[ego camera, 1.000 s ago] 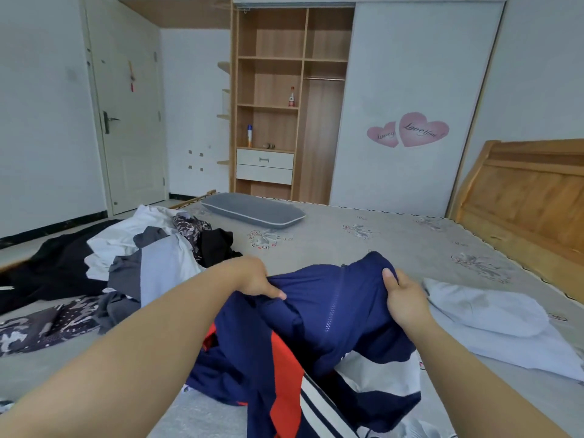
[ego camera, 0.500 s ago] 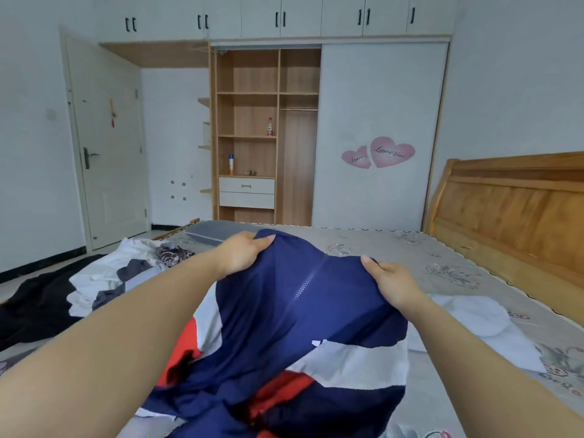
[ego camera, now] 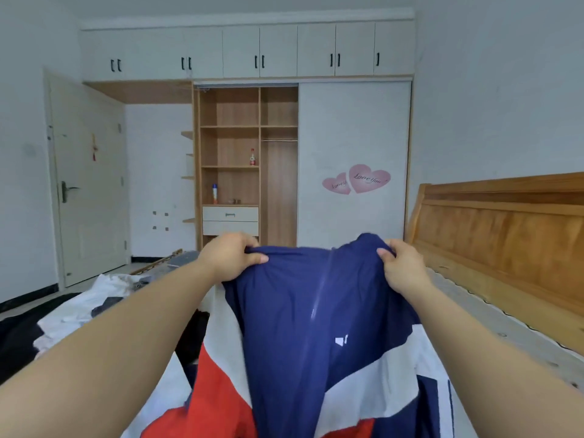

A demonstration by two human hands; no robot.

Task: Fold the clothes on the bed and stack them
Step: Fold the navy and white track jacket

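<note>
Navy, white and red zip-front jacket [ego camera: 316, 327]: smooth synthetic-looking cloth, slight sheen, plastic-looking zip. Pile of white and dark garments [ego camera: 94, 298]: soft matt cloth. Orange-brown wooden headboard [ego camera: 505, 235]: varnished, glossy, visible grain. Open wardrobe shelving [ego camera: 234, 147]: light wood-grain laminate, matt. White sliding wardrobe door [ego camera: 354, 121]: smooth, matt, with pink heart stickers [ego camera: 357, 180]. Black cabinet handles [ego camera: 259, 61]: material unclear.

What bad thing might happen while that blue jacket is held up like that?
The jacket is pinched only at its top edge by the left hand and right hand, so it might slip loose. Its hanging bottom may bunch up crooked. It might also drag against the unfolded clothes pile beside it.
</note>
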